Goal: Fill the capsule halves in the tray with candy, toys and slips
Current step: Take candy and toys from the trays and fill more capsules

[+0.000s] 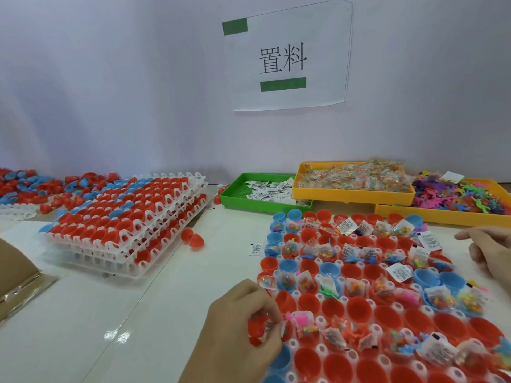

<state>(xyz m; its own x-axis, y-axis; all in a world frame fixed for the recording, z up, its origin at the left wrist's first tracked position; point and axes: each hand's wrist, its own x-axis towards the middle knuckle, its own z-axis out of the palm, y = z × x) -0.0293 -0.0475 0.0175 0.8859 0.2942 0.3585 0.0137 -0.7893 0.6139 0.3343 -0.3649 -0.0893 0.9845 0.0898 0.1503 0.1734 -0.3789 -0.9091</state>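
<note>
A plain pale wall (138,78) with a faint lilac cast fills the upper half of the scene, lit evenly with soft shadows towards the left. A white paper sign (287,59) hangs on it, its top right corner curling away, printed with two large black characters between two green bars. Below runs a glossy off-white worktop (116,313), crossed by thin seam lines and catching small bright reflections of overhead light. A brown cardboard flap (16,269) juts in at the left edge.

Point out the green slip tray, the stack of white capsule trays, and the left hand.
green slip tray (250,201): head view, front rim.
stack of white capsule trays (154,229): head view, front edge.
left hand (237,324): head view, back of hand.
</note>
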